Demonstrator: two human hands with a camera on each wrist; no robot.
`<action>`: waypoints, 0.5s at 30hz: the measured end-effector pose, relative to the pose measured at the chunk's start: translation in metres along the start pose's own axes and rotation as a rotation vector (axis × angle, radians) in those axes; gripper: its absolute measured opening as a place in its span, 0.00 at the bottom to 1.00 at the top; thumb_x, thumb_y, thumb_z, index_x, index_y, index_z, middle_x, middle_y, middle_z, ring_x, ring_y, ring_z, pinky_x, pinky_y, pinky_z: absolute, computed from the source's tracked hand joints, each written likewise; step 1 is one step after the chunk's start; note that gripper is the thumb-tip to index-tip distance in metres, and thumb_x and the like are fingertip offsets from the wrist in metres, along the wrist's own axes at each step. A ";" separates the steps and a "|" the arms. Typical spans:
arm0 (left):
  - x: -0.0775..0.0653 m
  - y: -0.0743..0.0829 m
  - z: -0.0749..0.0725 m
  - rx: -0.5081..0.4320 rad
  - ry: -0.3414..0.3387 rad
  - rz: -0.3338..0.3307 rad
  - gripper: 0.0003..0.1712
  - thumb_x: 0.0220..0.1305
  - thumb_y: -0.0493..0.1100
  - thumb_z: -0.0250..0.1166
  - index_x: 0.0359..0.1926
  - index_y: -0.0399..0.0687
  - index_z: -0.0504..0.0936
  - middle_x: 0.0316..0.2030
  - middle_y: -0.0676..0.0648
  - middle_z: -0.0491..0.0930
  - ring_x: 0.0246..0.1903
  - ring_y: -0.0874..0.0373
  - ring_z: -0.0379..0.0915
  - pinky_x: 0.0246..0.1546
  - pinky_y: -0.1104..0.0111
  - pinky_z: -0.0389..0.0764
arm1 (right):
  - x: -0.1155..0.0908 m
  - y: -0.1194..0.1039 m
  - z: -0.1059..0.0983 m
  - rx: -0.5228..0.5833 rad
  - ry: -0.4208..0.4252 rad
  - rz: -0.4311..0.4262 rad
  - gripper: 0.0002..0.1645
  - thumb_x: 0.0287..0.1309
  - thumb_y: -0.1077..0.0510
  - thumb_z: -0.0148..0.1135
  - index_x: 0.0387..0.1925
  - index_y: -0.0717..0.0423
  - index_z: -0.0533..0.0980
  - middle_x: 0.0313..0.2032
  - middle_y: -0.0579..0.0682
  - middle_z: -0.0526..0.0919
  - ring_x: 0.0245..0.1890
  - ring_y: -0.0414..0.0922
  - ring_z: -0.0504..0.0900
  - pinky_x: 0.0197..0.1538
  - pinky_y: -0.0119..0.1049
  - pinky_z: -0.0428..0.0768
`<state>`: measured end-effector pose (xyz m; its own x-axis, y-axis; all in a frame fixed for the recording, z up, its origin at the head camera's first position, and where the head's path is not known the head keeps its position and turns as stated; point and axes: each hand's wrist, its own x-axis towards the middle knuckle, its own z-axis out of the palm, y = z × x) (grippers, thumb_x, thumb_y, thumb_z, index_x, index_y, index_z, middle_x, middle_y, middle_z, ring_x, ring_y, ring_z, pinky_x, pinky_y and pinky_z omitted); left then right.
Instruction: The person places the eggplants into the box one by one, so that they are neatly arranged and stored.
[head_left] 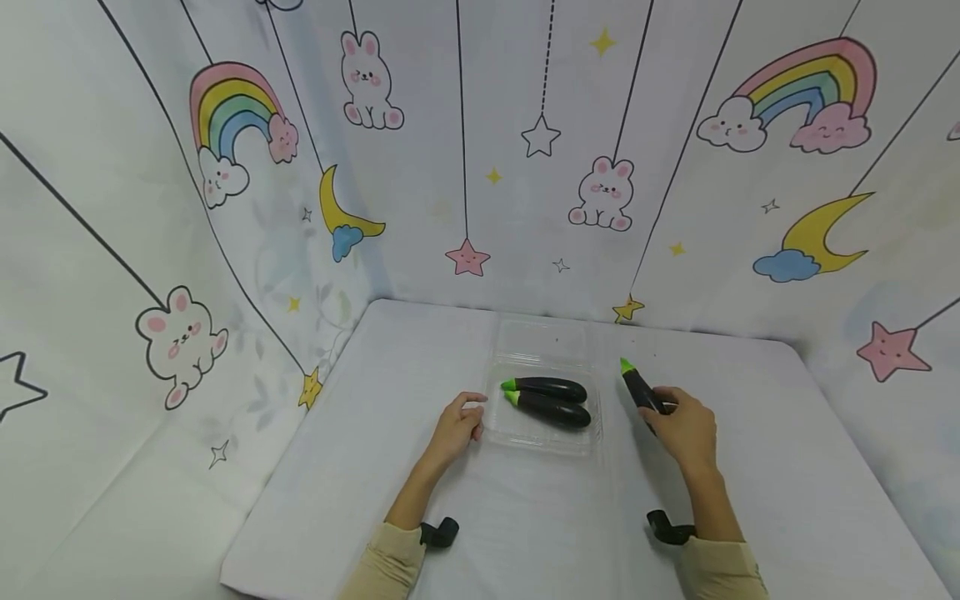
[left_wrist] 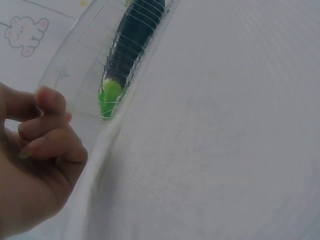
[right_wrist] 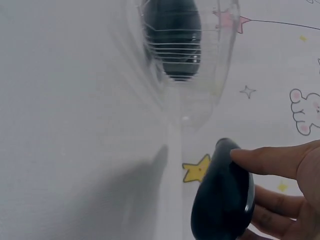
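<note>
A clear plastic clamshell container (head_left: 540, 444) lies on the table with two dark eggplants, the back one (head_left: 551, 387) and the front one (head_left: 553, 410), side by side in it. Their bright green stem ends point left. To the right of the container, my right hand (head_left: 686, 429) grips a third eggplant (head_left: 637, 385) between thumb and fingers, its green tip pointing away from me. In the right wrist view this eggplant (right_wrist: 223, 195) hangs above the table. My left hand (head_left: 454, 427) rests at the container's left edge, fingers loosely bent; whether a fingertip touches the rim I cannot tell.
The container's lid (head_left: 542, 342) lies folded back on its far side. A white cloth covers the table (head_left: 420, 350). Cloth walls (head_left: 510, 200) printed with rabbits, stars and rainbows rise behind and at both sides. Both wrists wear black camera mounts (head_left: 440, 533).
</note>
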<state>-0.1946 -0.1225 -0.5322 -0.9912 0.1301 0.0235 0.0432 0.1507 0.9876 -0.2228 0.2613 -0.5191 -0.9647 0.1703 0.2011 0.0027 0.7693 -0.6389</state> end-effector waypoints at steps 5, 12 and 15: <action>0.009 -0.019 0.001 0.018 -0.008 -0.017 0.19 0.79 0.32 0.50 0.64 0.25 0.71 0.20 0.42 0.73 0.23 0.38 0.64 0.22 0.73 0.63 | -0.001 -0.006 -0.005 0.018 0.017 -0.041 0.29 0.59 0.57 0.76 0.59 0.65 0.80 0.50 0.69 0.86 0.47 0.67 0.86 0.36 0.46 0.83; 0.015 -0.036 0.002 0.033 0.007 -0.011 0.20 0.81 0.37 0.51 0.65 0.30 0.72 0.19 0.46 0.73 0.22 0.49 0.65 0.22 0.72 0.63 | -0.001 -0.015 -0.010 0.041 0.031 -0.080 0.29 0.58 0.58 0.77 0.59 0.62 0.81 0.50 0.68 0.86 0.48 0.67 0.86 0.35 0.41 0.80; 0.015 -0.038 0.000 0.035 0.003 -0.009 0.20 0.80 0.39 0.53 0.66 0.34 0.73 0.20 0.49 0.73 0.20 0.57 0.63 0.21 0.73 0.63 | -0.003 -0.020 -0.012 0.053 0.038 -0.103 0.29 0.58 0.58 0.77 0.59 0.62 0.81 0.50 0.68 0.86 0.47 0.66 0.86 0.36 0.42 0.81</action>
<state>-0.2111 -0.1259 -0.5690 -0.9919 0.1259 0.0147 0.0382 0.1863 0.9818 -0.2169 0.2528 -0.4977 -0.9485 0.1161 0.2947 -0.1104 0.7507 -0.6513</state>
